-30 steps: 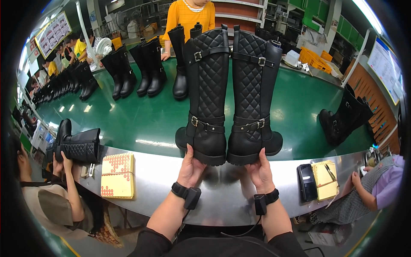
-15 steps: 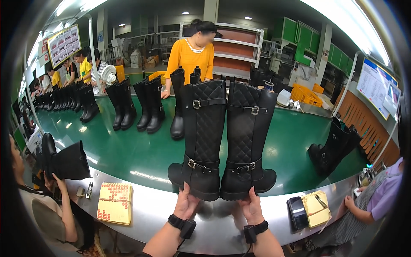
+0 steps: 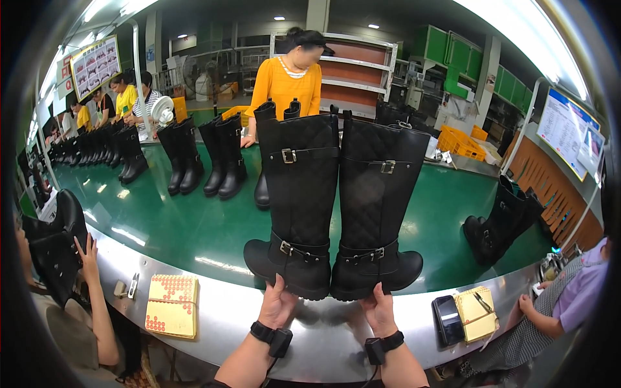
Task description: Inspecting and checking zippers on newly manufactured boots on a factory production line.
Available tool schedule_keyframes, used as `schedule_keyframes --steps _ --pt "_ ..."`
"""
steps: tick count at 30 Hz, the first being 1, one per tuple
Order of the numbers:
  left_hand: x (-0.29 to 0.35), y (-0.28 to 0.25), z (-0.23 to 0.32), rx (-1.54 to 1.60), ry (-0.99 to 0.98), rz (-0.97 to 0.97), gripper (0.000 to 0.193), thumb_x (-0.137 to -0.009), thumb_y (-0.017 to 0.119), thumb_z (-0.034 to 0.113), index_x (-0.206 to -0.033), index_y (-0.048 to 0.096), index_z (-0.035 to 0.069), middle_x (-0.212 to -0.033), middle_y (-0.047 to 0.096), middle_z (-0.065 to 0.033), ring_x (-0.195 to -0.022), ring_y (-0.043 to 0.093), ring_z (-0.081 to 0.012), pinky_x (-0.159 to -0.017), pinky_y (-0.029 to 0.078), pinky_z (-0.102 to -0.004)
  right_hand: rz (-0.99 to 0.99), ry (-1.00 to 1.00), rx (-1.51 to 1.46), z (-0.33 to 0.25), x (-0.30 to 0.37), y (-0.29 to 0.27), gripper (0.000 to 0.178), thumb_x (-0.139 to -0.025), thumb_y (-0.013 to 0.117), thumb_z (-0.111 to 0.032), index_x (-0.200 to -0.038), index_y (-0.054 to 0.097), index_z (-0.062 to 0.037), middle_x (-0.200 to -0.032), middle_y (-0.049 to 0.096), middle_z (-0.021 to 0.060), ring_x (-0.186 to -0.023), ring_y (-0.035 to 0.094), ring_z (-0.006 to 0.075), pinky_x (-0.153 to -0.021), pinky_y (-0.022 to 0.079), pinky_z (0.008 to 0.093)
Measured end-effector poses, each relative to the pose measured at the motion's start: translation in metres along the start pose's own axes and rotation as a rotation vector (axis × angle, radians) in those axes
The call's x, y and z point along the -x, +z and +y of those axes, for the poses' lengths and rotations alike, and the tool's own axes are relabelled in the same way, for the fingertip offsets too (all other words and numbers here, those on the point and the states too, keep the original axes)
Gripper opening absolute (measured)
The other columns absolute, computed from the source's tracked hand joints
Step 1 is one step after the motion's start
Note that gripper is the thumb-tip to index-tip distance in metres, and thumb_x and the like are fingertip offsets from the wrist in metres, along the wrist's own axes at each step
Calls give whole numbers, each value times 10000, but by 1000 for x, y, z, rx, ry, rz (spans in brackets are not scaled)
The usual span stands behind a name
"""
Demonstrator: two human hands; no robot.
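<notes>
Two tall black boots stand upright side by side in front of me, heels together and toes pointing outward. The left boot [image 3: 299,207] and the right boot [image 3: 370,207] have quilted shafts and buckled straps at the top and ankle. My left hand [image 3: 278,305] grips the left boot low at the heel, thumb up against it. Likewise my right hand [image 3: 377,310] is closed on the heel of the right boot. The fingers under both soles are mostly hidden. Both boots are held above the metal edge of the bench [image 3: 226,323].
Finished-looking boots [image 3: 223,158] line the green belt [image 3: 162,220], with another pair [image 3: 501,223] at right. Yellow card stacks [image 3: 171,306] and a phone [image 3: 448,320] lie on the metal ledge. Co-workers sit at both sides; one at left handles a boot [image 3: 61,252]. Another stands opposite in orange.
The two boots in my hands have come slightly closer, their toes a little farther apart. At left, the co-worker has turned a boot and drawn it nearer to themselves.
</notes>
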State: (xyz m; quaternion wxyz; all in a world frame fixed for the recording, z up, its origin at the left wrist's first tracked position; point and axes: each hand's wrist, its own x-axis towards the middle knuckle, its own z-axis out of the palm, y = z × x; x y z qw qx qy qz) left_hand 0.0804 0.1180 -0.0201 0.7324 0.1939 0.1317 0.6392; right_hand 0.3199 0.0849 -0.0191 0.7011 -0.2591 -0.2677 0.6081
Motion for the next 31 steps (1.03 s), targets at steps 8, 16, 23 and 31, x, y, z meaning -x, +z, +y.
schedule_keyframes --steps 8,16,23,31 --pt "3 8 5 -41 75 -76 576 -912 612 255 -1405 331 156 -1390 449 -43 -1297 402 -243 -1098 294 -464 -21 -21 34 -3 1 1 524 -912 613 -286 -1359 406 -108 -1308 524 45 -1173 535 221 -947 476 383" --pt "13 28 -5 108 -298 -77 613 -890 508 580 -1278 518 105 -1277 557 -70 -1169 520 -278 -1041 377 -449 -149 259 -147 -22 26 -5 461 -979 470 -337 -1310 480 -17 -1291 560 78 -1173 535 195 -1010 399 374" --pt "42 57 -28 162 -553 -75 654 -910 411 615 -1304 496 100 -1284 545 -89 -1095 566 -282 -914 495 -422 102 -473 1271 -12 76 27 608 -972 459 -316 -1468 225 -53 -1340 420 277 -1253 425 374 -1074 313 407" --pt "58 35 -28 55 -678 -43 719 -915 367 630 -1413 378 112 -1411 434 -120 -1252 451 -322 -1058 385 -432 -15 -118 1123 -39 99 37 504 -988 418 -201 -1461 278 -101 -1346 456 231 -1227 445 382 -1058 312 421"
